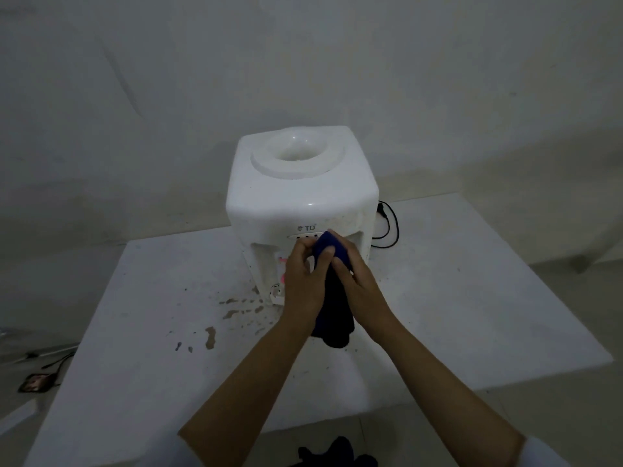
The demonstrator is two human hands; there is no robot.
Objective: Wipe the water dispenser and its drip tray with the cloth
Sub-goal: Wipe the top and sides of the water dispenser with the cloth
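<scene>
Head camera gave me a look down on a white water dispenser (300, 197) that stood toward the far edge of a white table (472, 281), about midway along it, with its front facing me. Both of my hands were up at the dispenser's front, just under the small logo. My left hand (303, 281) had its fingers curled around the upper part of a dark blue cloth (332, 298), and my right hand (360, 281) pinched the same cloth from the other side, fingers bent over its top fold. The rest of the cloth hung down between my wrists, its lower end loose above the table. The top fold of the cloth touched or nearly touched the dispenser's front panel; I could not tell which. The drip tray (277, 294) showed only as a pale corner to the left of my left hand. Brown stains (236, 310) marked the table in front of the dispenser, toward the left. A black cord (387, 227) lay behind the dispenser's right side.
</scene>
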